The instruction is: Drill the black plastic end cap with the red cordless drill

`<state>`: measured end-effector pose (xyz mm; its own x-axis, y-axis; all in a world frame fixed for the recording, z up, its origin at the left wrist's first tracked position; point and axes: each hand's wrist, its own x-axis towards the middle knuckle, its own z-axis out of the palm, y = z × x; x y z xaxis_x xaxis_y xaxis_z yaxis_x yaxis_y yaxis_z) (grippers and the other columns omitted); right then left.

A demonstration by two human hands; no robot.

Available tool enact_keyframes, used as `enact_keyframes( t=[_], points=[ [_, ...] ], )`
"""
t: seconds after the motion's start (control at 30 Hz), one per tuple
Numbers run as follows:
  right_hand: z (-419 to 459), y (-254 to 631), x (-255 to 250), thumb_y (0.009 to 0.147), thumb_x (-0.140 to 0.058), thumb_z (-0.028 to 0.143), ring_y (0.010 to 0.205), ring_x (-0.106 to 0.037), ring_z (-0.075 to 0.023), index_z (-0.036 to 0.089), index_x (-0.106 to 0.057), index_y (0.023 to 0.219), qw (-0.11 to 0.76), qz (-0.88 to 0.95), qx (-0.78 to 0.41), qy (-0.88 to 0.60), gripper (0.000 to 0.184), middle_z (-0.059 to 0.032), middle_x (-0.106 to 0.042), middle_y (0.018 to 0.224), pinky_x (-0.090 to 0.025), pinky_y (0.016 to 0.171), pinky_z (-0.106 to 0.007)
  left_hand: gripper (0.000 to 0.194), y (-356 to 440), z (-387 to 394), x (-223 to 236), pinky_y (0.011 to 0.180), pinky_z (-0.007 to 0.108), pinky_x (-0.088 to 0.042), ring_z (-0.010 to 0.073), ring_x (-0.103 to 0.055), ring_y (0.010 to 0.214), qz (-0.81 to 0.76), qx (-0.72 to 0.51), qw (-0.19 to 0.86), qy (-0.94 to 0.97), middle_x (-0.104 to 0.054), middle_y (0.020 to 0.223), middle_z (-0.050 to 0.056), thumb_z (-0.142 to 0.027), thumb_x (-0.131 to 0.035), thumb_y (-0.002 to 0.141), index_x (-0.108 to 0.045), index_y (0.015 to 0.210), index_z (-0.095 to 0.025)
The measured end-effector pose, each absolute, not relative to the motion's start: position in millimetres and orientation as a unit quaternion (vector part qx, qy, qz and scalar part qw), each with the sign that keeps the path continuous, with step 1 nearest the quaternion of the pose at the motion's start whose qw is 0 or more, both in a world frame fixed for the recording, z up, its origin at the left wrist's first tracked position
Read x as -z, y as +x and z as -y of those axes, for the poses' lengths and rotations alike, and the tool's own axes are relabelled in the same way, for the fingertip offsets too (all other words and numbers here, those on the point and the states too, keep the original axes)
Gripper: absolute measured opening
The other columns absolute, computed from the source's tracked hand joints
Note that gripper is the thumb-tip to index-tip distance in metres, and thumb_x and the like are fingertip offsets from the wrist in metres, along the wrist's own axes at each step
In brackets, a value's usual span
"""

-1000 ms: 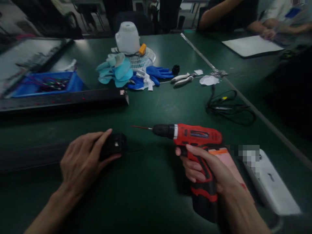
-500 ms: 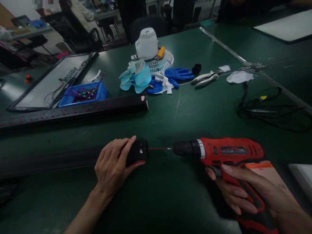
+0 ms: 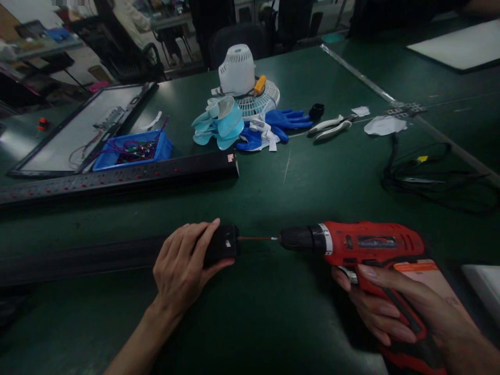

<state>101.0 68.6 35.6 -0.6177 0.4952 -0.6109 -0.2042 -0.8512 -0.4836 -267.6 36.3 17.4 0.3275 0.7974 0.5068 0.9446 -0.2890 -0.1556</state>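
My left hand [image 3: 183,260] is wrapped over the right end of a long black bar [image 3: 221,244], which lies along the near part of the table. In my right hand [image 3: 390,307] is a red and black cordless drill [image 3: 375,242], held by its grip with the index finger at the trigger. A long thin bit [image 3: 255,238] runs from the drill's chuck to the bar's end face. The bit's tip is at that end; whether it sits in a screw there is too small to tell.
Behind lies a second black bar [image 3: 203,167] with red marks. Around it are a blue bin [image 3: 135,151] of wired parts, light-blue fan blades [image 3: 222,125], a white fan body [image 3: 237,73], blue gloves [image 3: 287,119], pliers [image 3: 332,126] and a black cable [image 3: 394,166]. A phone-sized box [image 3: 433,281] lies beneath the drill.
Both hands, the bar and the drill keep nearly the same places, with the bit still at the bar's end. The whole view has shifted very slightly.
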Motion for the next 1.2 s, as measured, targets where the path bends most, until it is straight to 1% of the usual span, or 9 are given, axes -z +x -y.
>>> enact_keyframes(
  t=[0.2, 0.33, 0.43, 0.6, 0.77, 0.87, 1.0, 1.1, 1.2],
  points=[
    [-70.5, 97.7, -34.8, 0.097, -0.063, 0.047, 0.038, -0.032, -0.0046, 0.015, -0.068, 0.094, 0.215, 0.197, -0.890, -0.350, 0.033, 0.0074, -0.042, 0.052, -0.049, 0.045, -0.020, 0.069, -267.7, -35.8, -17.4, 0.100, 0.043, -0.048, 0.0317, -0.065, 0.109, 0.555, 0.172, 0.212, -0.785, -0.070, 0.119, 0.015, -0.054, -0.072, 0.087, -0.059, 0.140, -0.011],
    [-69.3, 96.1, -35.5, 0.097, -0.063, 0.046, 0.038, -0.031, -0.0041, 0.015, -0.067, 0.090, 0.229, 0.183, -0.884, -0.363, 0.032, 0.0073, -0.041, 0.053, -0.044, 0.043, -0.017, 0.071, -268.8, -35.1, -15.9, 0.101, 0.042, -0.048, 0.0310, -0.065, 0.110, 0.558, 0.171, 0.212, -0.784, -0.070, 0.120, 0.014, -0.055, -0.072, 0.087, -0.057, 0.142, -0.013],
    [-68.9, 94.3, -38.4, 0.096, -0.065, 0.047, 0.038, -0.032, -0.0046, 0.015, -0.067, 0.089, 0.224, 0.181, -0.883, -0.370, 0.033, 0.0074, -0.041, 0.052, -0.046, 0.044, -0.017, 0.072, -268.9, -34.3, -15.4, 0.101, 0.042, -0.048, 0.0306, -0.065, 0.110, 0.560, 0.171, 0.212, -0.783, -0.070, 0.121, 0.014, -0.055, -0.071, 0.088, -0.055, 0.145, -0.015],
    [-70.5, 92.4, -44.2, 0.094, -0.064, 0.052, 0.036, -0.030, -0.0040, 0.012, -0.071, 0.092, 0.218, 0.191, -0.884, -0.367, 0.041, 0.0074, -0.041, 0.050, -0.044, 0.042, -0.018, 0.074, -267.4, -33.6, -16.7, 0.096, 0.043, -0.050, 0.0320, -0.066, 0.108, 0.563, 0.164, 0.212, -0.782, -0.070, 0.120, 0.014, -0.052, -0.073, 0.088, -0.051, 0.149, -0.017],
    [-69.4, 94.1, -41.6, 0.095, -0.059, 0.056, 0.038, -0.034, -0.0054, 0.009, -0.074, 0.100, 0.224, 0.185, -0.887, -0.359, 0.049, 0.0065, -0.043, 0.052, -0.046, 0.044, -0.020, 0.071, -267.5, -34.5, -16.8, 0.094, 0.043, -0.050, 0.0326, -0.066, 0.106, 0.555, 0.170, 0.219, -0.784, -0.070, 0.119, 0.015, -0.050, -0.073, 0.088, -0.053, 0.147, -0.015],
    [-68.9, 92.4, -41.3, 0.097, -0.058, 0.055, 0.038, -0.038, -0.0069, 0.011, -0.074, 0.103, 0.209, 0.207, -0.886, -0.359, 0.047, 0.0057, -0.044, 0.052, -0.050, 0.048, -0.023, 0.070, -267.8, -35.2, -16.9, 0.097, 0.043, -0.049, 0.0319, -0.065, 0.107, 0.551, 0.170, 0.223, -0.786, -0.069, 0.119, 0.015, -0.053, -0.072, 0.088, -0.056, 0.143, -0.013],
    [-69.4, 89.2, -46.2, 0.098, -0.059, 0.052, 0.040, -0.040, -0.0086, 0.013, -0.075, 0.101, 0.187, 0.229, -0.869, -0.397, 0.042, 0.0039, -0.044, 0.053, -0.049, 0.051, -0.024, 0.069, -267.6, -35.6, -16.9, 0.100, 0.042, -0.047, 0.0313, -0.064, 0.109, 0.550, 0.171, 0.226, -0.785, -0.070, 0.118, 0.014, -0.055, -0.071, 0.088, -0.058, 0.140, -0.012],
    [-69.1, 89.7, -46.8, 0.094, -0.063, 0.054, 0.039, -0.040, -0.0084, 0.015, -0.076, 0.099, 0.188, 0.227, -0.871, -0.394, 0.041, 0.0042, -0.043, 0.052, -0.048, 0.050, -0.024, 0.068, -267.3, -35.1, -16.7, 0.100, 0.042, -0.047, 0.0309, -0.064, 0.109, 0.553, 0.169, 0.225, -0.784, -0.070, 0.119, 0.014, -0.055, -0.070, 0.089, -0.058, 0.141, -0.013],
    [-67.5, 90.2, -45.5, 0.090, -0.069, 0.051, 0.037, -0.034, -0.0064, 0.016, -0.074, 0.097, 0.214, 0.226, -0.862, -0.401, 0.036, 0.0063, -0.042, 0.051, -0.046, 0.045, -0.022, 0.069, -267.1, -34.5, -16.9, 0.100, 0.042, -0.047, 0.0306, -0.064, 0.110, 0.557, 0.168, 0.223, -0.782, -0.070, 0.120, 0.014, -0.055, -0.070, 0.089, -0.056, 0.144, -0.014]
  ],
)
